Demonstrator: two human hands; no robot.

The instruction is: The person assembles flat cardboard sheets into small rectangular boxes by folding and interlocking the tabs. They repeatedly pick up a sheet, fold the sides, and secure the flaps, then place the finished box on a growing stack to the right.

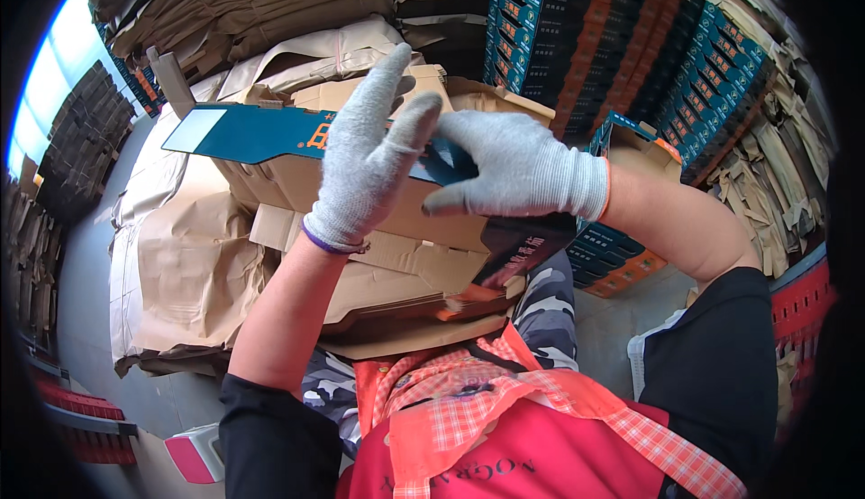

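Note:
A partly folded cardboard carton (pixel 432 224), brown inside and dark printed outside, lies in front of my body. Its teal flap (pixel 243 136) stretches out to the left, with a white patch near the end. My left hand (pixel 374 148), in a grey knitted glove, is held over this flap, fingers straight and pointing away from me. On the right, my gloved right hand (pixel 523 164) reaches across the carton. Its thumb and fingers are spread apart, with a dark teal surface showing between them. The right fingertips are partly hidden behind the left hand.
Flat brown cardboard (pixel 194 265) is piled beneath and left of the carton. Tall stacks of teal and black cartons (pixel 568 40) stand at the back right. Folded boxes (pixel 617 251) sit beside my right leg. A pink-and-white container (pixel 194 454) is on the floor, lower left.

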